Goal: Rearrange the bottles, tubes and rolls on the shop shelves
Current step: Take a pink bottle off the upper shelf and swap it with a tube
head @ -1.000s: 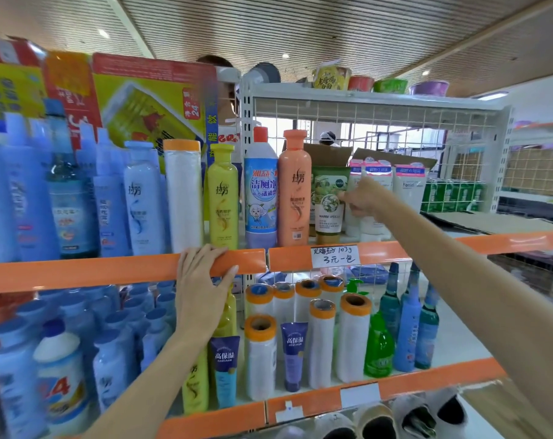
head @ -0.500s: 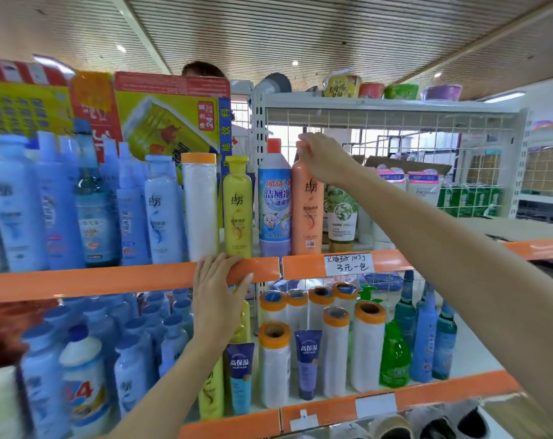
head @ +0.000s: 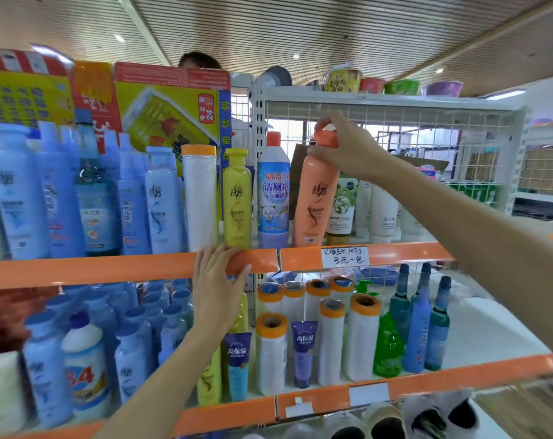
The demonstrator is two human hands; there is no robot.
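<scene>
My right hand (head: 348,144) grips the cap of an orange shampoo bottle (head: 314,198) on the upper shelf; the bottle leans to the right. To its left stand a blue-and-white cleaner bottle (head: 273,191), a yellow bottle (head: 236,198) and a white roll with an orange end (head: 200,198). A green tube (head: 343,204) stands behind the orange bottle on its right. My left hand (head: 218,280) rests flat on the orange front rail (head: 110,269) of the upper shelf. Several white rolls (head: 332,337) and two dark blue tubes (head: 303,350) stand on the lower shelf.
Many blue bottles (head: 62,191) crowd the left of both shelves. Green and blue bottles (head: 417,324) stand at the lower right. Yellow cartons (head: 167,106) rise behind the upper shelf, with a person's head above them. Bowls (head: 395,85) sit on the white wire rack's top.
My right hand has moved from the white tubes at the right to the orange bottle's cap and has tipped the bottle rightward. My left hand has stayed on the rail.
</scene>
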